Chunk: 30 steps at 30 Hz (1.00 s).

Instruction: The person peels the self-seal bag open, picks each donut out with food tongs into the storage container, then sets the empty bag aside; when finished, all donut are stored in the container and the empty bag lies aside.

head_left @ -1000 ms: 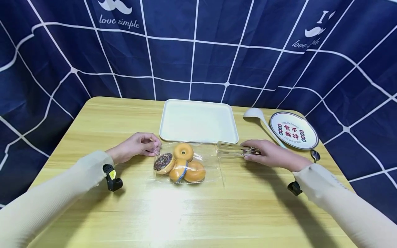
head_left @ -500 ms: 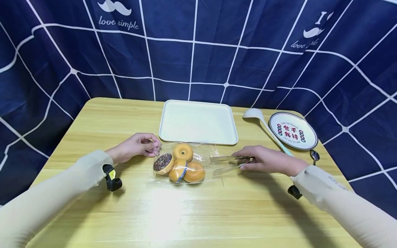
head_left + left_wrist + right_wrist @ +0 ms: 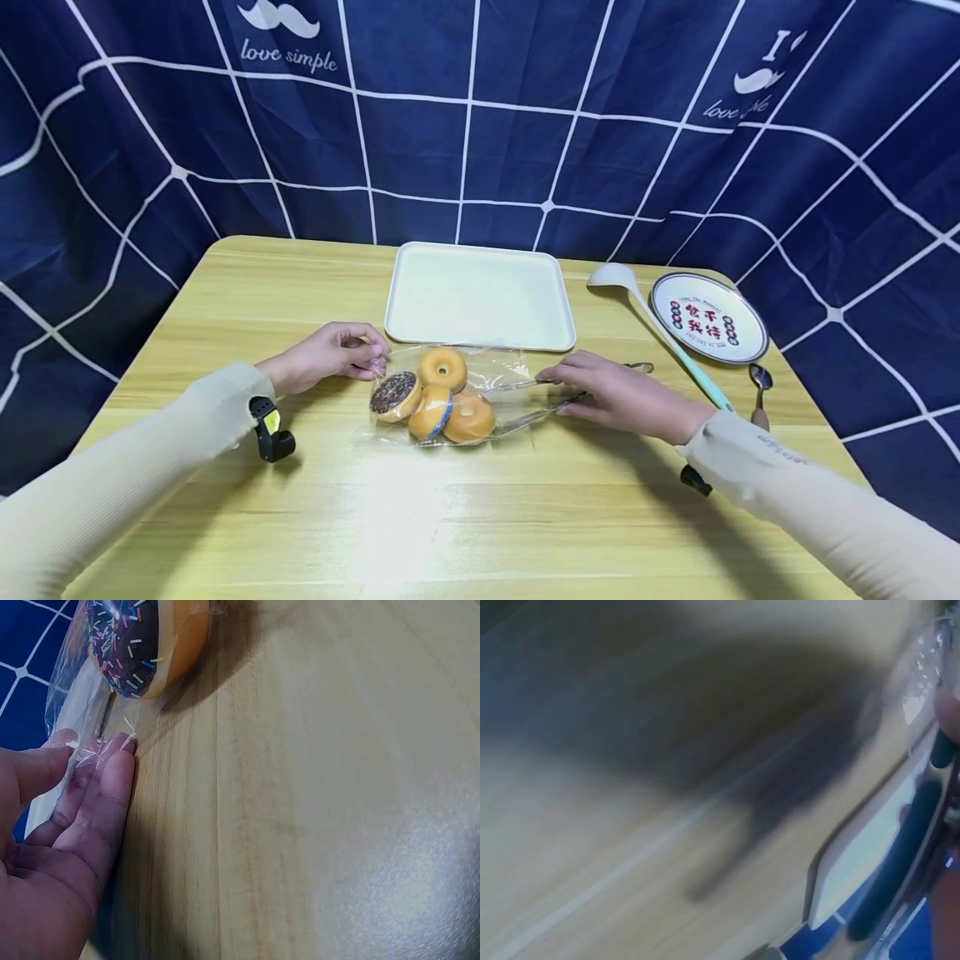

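Observation:
In the head view, a clear plastic bag with several doughnuts lies on the wooden table. Inside are a chocolate doughnut with sprinkles, a plain ring doughnut, a doughnut with a blue strip across it and a right-hand doughnut. My left hand pinches the bag's left edge between thumb and fingers; the left wrist view shows this edge bunched. Metal tongs are held in my right hand. Their spread tips reach into the bag, by the right-hand doughnut. Dark grips show in the right wrist view.
Behind the bag lies a white tray. To the right are a white ladle with a pale green handle, a round plate with red lettering, and a spoon. A dark blue gridded cloth stands behind the table.
My right hand has moved left with the tongs, bringing their tips from the bag's right edge to the right-hand doughnut. The tongs have spread apart. My left hand has stayed in place.

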Available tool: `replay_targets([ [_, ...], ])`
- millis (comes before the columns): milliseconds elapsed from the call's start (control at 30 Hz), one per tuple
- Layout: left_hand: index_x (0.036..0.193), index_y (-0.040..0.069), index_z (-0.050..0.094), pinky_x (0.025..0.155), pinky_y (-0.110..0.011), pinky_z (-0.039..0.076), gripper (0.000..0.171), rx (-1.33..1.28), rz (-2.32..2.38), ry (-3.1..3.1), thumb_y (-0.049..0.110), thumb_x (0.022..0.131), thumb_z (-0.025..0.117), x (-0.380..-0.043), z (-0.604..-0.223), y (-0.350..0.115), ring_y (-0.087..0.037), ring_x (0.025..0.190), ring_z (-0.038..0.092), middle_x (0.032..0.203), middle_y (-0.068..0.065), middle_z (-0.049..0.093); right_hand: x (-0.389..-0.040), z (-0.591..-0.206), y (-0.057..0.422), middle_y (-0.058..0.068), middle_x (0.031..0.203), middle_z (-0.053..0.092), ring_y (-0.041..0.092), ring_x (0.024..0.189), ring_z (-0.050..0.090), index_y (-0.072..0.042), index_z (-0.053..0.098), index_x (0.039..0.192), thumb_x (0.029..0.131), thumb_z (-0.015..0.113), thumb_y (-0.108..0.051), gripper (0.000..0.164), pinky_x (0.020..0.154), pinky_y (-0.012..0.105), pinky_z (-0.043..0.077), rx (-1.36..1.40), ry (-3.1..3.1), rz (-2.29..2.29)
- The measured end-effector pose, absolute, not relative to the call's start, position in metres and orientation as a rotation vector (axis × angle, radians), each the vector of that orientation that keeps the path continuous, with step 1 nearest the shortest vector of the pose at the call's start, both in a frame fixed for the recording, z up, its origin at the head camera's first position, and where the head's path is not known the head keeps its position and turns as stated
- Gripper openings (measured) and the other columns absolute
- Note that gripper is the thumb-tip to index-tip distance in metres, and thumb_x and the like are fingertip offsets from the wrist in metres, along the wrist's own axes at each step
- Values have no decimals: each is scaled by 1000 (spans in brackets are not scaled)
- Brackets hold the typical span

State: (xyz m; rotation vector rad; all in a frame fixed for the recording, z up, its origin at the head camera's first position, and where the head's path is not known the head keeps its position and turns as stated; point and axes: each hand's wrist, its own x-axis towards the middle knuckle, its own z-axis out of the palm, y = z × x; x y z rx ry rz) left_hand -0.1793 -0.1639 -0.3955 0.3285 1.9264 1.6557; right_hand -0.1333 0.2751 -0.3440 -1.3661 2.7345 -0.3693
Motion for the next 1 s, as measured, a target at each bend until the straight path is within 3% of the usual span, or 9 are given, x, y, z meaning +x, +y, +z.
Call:
replay_targets([
  [1000, 123, -14, 58, 88, -22, 64, 23, 319, 1635, 1935, 2, 108, 51, -179, -395, -162, -9, 92, 70, 101, -4, 73, -135, -350, 268, -1, 117, 74, 16, 109, 68, -12, 71, 132, 88, 82, -12, 46, 93, 35, 64, -1765, 2809, -207],
])
